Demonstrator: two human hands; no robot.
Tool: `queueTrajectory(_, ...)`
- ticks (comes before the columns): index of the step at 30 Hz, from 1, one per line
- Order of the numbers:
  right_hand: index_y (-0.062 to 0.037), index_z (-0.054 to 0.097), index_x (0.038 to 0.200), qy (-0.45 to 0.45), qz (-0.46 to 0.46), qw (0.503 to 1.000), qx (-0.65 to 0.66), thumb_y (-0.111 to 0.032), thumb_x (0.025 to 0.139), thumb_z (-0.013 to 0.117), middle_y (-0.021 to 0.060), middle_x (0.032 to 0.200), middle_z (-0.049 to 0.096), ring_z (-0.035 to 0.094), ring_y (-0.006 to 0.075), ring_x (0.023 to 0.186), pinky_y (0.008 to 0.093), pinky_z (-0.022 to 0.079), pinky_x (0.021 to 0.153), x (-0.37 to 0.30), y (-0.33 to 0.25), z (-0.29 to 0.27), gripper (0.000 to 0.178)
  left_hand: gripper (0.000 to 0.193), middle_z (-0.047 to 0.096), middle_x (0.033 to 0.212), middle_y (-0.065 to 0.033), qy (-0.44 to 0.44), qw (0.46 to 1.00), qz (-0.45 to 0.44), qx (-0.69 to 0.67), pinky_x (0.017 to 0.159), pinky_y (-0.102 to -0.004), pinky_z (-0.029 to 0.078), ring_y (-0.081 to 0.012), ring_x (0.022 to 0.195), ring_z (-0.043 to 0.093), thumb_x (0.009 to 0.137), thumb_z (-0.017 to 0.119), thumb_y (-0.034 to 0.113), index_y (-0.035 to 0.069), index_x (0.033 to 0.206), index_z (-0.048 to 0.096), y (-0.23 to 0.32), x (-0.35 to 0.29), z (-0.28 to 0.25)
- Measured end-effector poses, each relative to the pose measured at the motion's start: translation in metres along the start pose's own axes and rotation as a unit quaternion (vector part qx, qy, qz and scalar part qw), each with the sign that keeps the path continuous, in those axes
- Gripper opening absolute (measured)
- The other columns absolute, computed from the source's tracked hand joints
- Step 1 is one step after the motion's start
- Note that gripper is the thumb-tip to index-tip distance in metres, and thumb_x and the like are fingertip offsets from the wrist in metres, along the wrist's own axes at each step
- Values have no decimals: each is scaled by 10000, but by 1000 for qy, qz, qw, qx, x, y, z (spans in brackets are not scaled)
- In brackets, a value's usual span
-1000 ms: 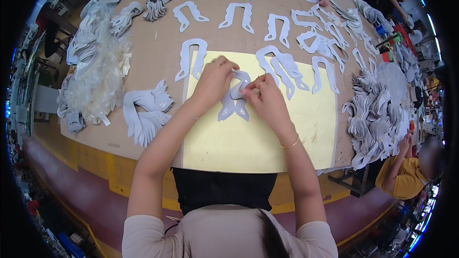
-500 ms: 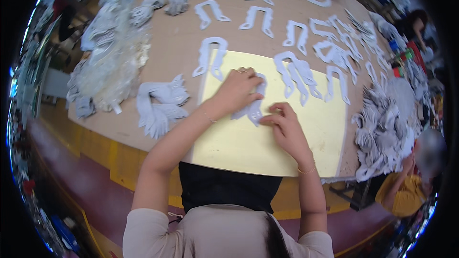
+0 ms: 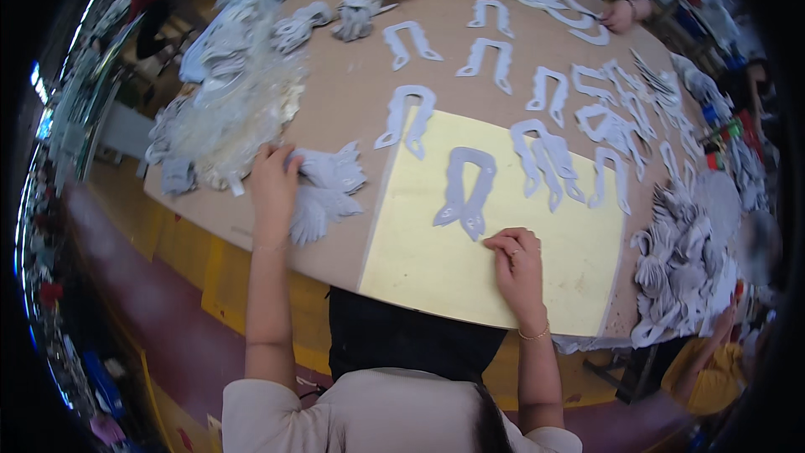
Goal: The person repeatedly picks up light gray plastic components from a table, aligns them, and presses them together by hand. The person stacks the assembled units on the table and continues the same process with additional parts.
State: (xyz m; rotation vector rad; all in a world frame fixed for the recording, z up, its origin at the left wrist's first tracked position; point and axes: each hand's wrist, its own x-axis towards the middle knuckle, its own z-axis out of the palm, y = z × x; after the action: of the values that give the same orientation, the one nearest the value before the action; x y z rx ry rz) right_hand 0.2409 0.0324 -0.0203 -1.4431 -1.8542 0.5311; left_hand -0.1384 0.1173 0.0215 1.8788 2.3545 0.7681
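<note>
A grey U-shaped cut piece [image 3: 455, 184] lies on the yellow board [image 3: 428, 277], its bend at the far side and its two ends toward me. My right hand [image 3: 520, 273] is just off the end of its right leg, with thumb and fingers drawn together and nothing visible in them. To the left, a fanned stack of grey U-shaped pieces [image 3: 331, 172] rests on the brown table. My left hand [image 3: 275, 184] has its fingers curled over the bend of that stack; the fingertips are partly hidden.
More white U-shaped pieces [image 3: 485, 61] are spread over the brown table [image 3: 344, 75]. Heaped grey bundles [image 3: 679, 260] stand at the right, and clear plastic with pale pieces [image 3: 243, 117] at the left. Another person's hand [image 3: 620, 15] is at the far edge.
My left hand has left the grey piece on the yellow board and moved left to the stack. My right hand stays near that piece, which now lies uncovered. The view has shifted.
</note>
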Motion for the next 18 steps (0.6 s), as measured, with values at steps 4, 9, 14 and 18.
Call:
queueTrajectory(4,-66,707,921,0,-17,1000,4,58,781,620,69,942,615,572,256,907,368,407,849,2,-4,-4,207,214,638,1014,-159,71,992,102,12,795,-396,500,-322,896,629,850,708,81,-14,1042,719,-6,-10,3)
queueTrajectory(9,-86,685,1140,-14,26,997,68,-41,851,681,104,1062,598,578,286,969,378,444,907,-4,-14,-3,292,147,675,982,-133,36,974,132,-179,770,-376,511,-297,866,650,815,691,-12,-23,961,698,32,-33,-28)
queueTrajectory(14,-117,613,1306,-28,-53,988,141,-202,831,770,128,1316,530,559,310,1143,409,414,1010,2,-75,-4,507,169,705,895,-122,-138,932,221,-250,722,-348,525,-290,810,674,775,683,-75,-6,929,701,83,-80,-70)
queueTrajectory(18,-124,588,1333,-97,-111,973,178,-267,824,787,119,1394,512,517,321,1238,464,373,1047,0,-102,-18,565,182,714,873,-112,-228,868,303,-321,696,-342,535,-281,790,696,763,707,-72,25,917,714,110,-102,-80)
